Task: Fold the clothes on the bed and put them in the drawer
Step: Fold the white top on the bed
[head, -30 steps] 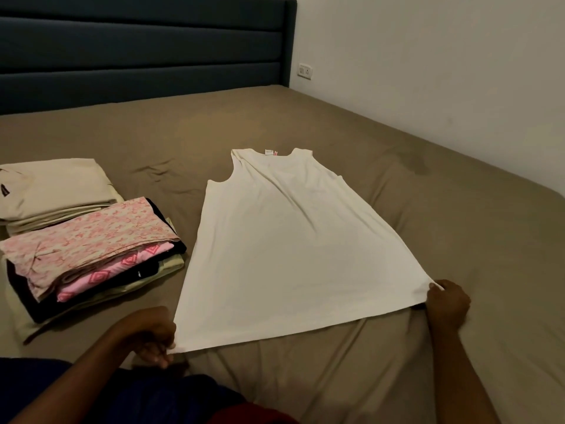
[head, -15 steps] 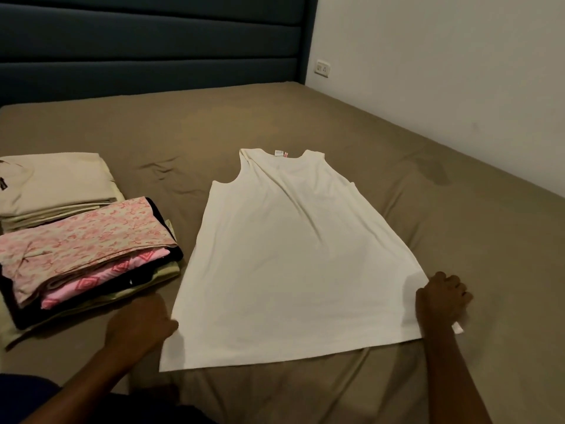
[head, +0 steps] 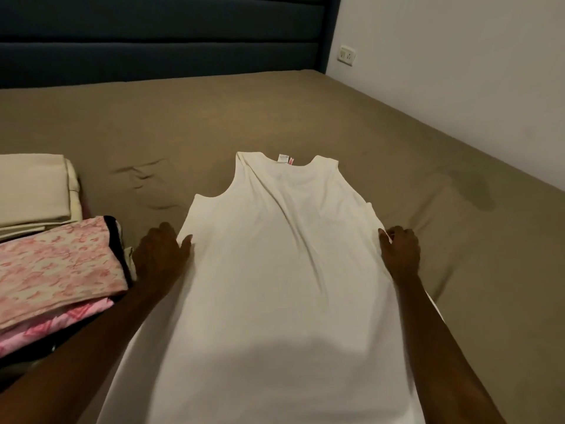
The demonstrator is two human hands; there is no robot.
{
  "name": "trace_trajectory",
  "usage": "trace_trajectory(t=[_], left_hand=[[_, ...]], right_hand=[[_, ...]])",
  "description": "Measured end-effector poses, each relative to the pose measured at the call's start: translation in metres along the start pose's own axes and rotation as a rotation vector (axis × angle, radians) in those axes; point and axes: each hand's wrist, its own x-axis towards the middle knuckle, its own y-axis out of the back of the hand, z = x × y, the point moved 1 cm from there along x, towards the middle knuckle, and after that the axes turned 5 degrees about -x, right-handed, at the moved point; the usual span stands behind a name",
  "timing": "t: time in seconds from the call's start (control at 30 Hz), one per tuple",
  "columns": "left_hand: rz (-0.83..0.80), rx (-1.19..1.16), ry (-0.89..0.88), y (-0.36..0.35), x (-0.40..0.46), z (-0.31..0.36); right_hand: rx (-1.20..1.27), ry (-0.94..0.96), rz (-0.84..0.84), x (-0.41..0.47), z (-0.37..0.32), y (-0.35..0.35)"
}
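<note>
Both hands sit at the edges of the white sleeveless top [head: 284,270], spread flat on the bed [head: 244,117]. Her left hand [head: 160,255] rests on its left edge, thumb on the cloth. Right hand [head: 400,255] pinches the right edge, fingers curled. Folded clothes [head: 58,270] are stacked beside the left arm.

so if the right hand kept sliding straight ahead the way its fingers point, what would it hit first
Probably nothing solid: the right hand, at the edge of the cream sleeveless cotton top, points up the olive-brown bedsheet, bare as far as the white wall.
</note>
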Motion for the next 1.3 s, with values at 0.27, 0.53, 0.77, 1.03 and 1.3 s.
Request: trace_trajectory(t=[0.27, 0.53, 0.77, 1.03, 1.3], left_hand=[[-0.023, 0.136, -0.070, -0.044, 0.032, -0.020], [0.043, 0.135, -0.055, -0.045, 0.047, -0.045], [0.004, 0.176, -0.051, -0.043, 0.049, -0.051], [-0.007, 0.161, -0.103, -0.042, 0.105, -0.008], [-0.042, 0.164, -0.132, -0.069, 0.158, -0.010]], right_hand=[[-0.077, -0.001, -0.035, 0.032, 0.009, -0.032], [-0.227, 0.048, -0.069, 0.056, 0.020, -0.036], [-0.294, 0.123, -0.084, 0.064, 0.025, -0.033], [-0.120, 0.076, -0.126, 0.090, -0.031, -0.034], [-0.177, 0.132, -0.199, 0.131, -0.039, -0.075]])
